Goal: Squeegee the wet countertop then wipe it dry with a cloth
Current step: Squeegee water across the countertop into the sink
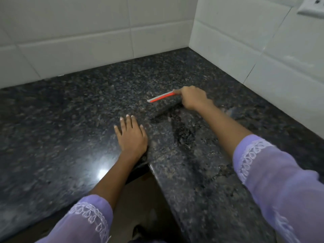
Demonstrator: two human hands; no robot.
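Note:
The dark speckled granite countertop (70, 120) runs into a tiled corner. My right hand (192, 99) grips a squeegee (161, 98) with a red and white top bar; its dark blade rests tilted on the stone near the middle. A wet patch (184, 132) darkens the surface just in front of the blade. My left hand (131, 135) lies flat on the counter with fingers spread, a little to the left of the squeegee and apart from it. No cloth is in view.
White tiled walls (87, 41) close the counter at the back and on the right. A wall socket (312, 6) sits at the upper right. The counter's front edge (157, 172) forms an inner corner by my body, with the floor below.

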